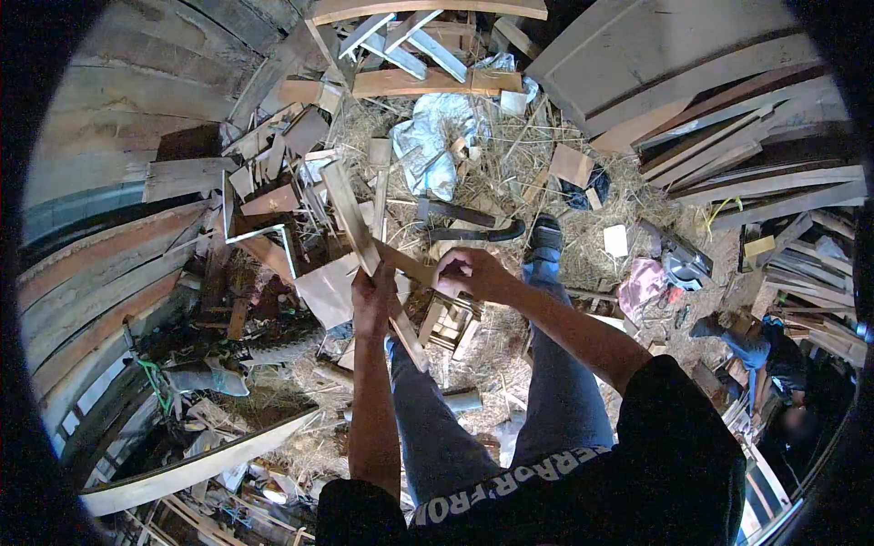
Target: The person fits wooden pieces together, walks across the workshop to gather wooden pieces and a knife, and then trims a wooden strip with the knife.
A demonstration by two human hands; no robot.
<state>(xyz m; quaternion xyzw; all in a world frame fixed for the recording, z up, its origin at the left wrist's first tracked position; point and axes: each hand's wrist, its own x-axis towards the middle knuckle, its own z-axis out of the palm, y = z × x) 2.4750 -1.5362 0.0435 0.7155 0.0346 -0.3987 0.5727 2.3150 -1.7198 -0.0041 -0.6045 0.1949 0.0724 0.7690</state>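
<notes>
The left grip (371, 298) is clamped around the board (352, 214), held slanted above the straw (499, 357). The right grip (472, 273) is curled at the crosspiece (408, 262); whether it clamps cannot be told. Step in hand, as judged: steadying the board while handling the crosspiece. Next move calls for firm left support and controlled right-side force.

Pale brown wood (352, 215) in the left grip (371, 298); beyond it, whitish-blue sheeting (435, 136); right of the grip, pink cloth (643, 288).
</notes>
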